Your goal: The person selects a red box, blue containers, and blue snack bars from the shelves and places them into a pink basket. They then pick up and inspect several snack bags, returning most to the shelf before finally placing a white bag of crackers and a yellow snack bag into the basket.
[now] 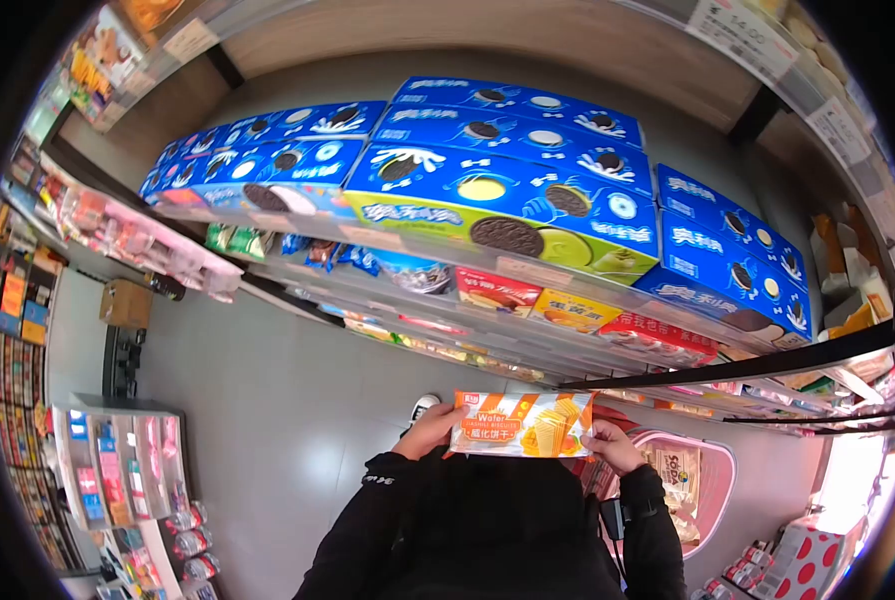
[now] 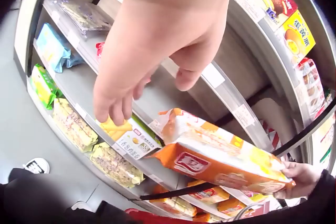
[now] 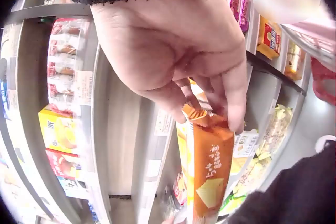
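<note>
An orange and white wafer packet [image 1: 522, 425] is held level in front of the body. My right hand [image 1: 615, 446] pinches its right end; the right wrist view shows thumb and fingers of that hand [image 3: 173, 45] on the crimped end of the packet [image 3: 210, 166]. At the packet's left end is my left hand [image 1: 429, 430]. In the left wrist view the left hand [image 2: 168, 29] has its thumb and fingers spread, with a gap between them and the packet [image 2: 220, 155].
Blue cookie boxes [image 1: 507, 190] line the shelf ahead, above lower shelves of snacks. A pink basket [image 1: 732, 480] with packets inside stands at the lower right. A small display rack [image 1: 132, 410] is at the left, beside grey floor [image 1: 257, 400].
</note>
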Available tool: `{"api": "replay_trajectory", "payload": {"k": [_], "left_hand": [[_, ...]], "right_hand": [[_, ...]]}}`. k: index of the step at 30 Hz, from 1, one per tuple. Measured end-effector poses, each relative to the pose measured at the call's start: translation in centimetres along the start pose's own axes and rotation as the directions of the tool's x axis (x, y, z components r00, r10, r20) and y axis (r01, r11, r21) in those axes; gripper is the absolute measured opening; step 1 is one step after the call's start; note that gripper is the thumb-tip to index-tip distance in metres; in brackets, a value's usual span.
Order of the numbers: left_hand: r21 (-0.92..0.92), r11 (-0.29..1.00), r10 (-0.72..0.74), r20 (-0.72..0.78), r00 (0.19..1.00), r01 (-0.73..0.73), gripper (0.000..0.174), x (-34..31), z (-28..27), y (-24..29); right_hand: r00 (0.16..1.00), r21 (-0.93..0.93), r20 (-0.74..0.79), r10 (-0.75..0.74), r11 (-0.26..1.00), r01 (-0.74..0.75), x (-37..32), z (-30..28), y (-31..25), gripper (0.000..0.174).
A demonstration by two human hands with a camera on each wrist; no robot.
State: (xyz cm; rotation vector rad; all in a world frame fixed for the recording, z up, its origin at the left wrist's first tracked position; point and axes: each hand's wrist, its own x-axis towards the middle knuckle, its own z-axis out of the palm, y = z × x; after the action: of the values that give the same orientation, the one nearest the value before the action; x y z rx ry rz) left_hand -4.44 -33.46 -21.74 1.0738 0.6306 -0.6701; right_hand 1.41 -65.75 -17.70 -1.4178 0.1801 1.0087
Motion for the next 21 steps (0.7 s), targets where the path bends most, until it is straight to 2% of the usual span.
{"api": "replay_trajectory", "payload": {"k": [1, 3, 5, 7, 9, 10, 12, 15, 18, 19, 21], "left_hand": [[-0.015, 1.000, 0.002, -0.015, 1.000, -0.002, 0.042, -0.8, -0.2, 0.0], [-0.079, 0.988, 0.132, -0.043, 0.990, -0.135, 0.039, -2.4, -0.8, 0.3], [-0.124, 0.973, 0.185, -0.084, 0.979, -0.194, 0.038, -3.8, -1.6, 0.6], [-0.078, 0.954, 0.274, -0.168, 0.947, -0.290, 0.036, -6.0, -1.7, 1.6], [-0.088, 0.932, 0.323, -0.246, 0.914, -0.353, 0.035, -7.5, -1.7, 1.8], [-0.068, 0.925, 0.346, -0.259, 0.902, -0.375, 0.036, -8.6, -1.6, 2.2], [-0.046, 0.903, 0.397, -0.287, 0.872, -0.427, 0.036, -10.0, -1.6, 2.8], [-0.042, 0.899, 0.386, -0.391, 0.835, -0.435, 0.037, -11.7, -1.3, 2.4], [0.021, 0.923, 0.358, -0.416, 0.836, -0.384, 0.038, -12.5, -1.3, 1.8], [0.023, 0.916, 0.370, -0.432, 0.823, -0.400, 0.038, -12.4, -1.2, 1.4], [-0.111, 0.848, 0.427, -0.434, 0.793, -0.518, 0.043, -12.1, -0.7, 1.0]], "right_hand": [[1.000, -0.010, 0.017, 0.008, 1.000, -0.008, 0.0, 0.5, -0.6, 0.008], [0.994, -0.083, 0.069, -0.080, 0.993, 0.085, 0.4, 1.8, -2.2, 0.008], [0.990, -0.114, 0.112, -0.083, 0.989, 0.096, 1.4, 2.5, -2.8, 0.009], [0.983, -0.142, 0.157, -0.092, 0.983, 0.115, 2.5, 3.4, -3.3, 0.010], [0.973, -0.109, 0.168, -0.159, 0.978, 0.179, 3.4, 4.3, -4.0, 0.012], [0.964, -0.046, 0.206, -0.167, 0.983, 0.180, 3.0, 5.6, -5.4, 0.013], [0.959, -0.033, 0.226, -0.173, 0.982, 0.185, 4.3, 5.5, -4.5, 0.014], [0.953, 0.022, 0.282, -0.113, 0.994, 0.111, 4.2, 6.4, -6.0, 0.022], [0.961, 0.006, 0.267, -0.074, 0.997, 0.076, 3.6, 7.5, -7.3, 0.048], [0.964, -0.031, 0.261, -0.055, 0.997, 0.066, 3.0, 8.0, -7.9, 0.047], [0.961, -0.099, 0.262, -0.084, 0.989, 0.113, 4.3, 6.9, -6.4, 0.043]]}}
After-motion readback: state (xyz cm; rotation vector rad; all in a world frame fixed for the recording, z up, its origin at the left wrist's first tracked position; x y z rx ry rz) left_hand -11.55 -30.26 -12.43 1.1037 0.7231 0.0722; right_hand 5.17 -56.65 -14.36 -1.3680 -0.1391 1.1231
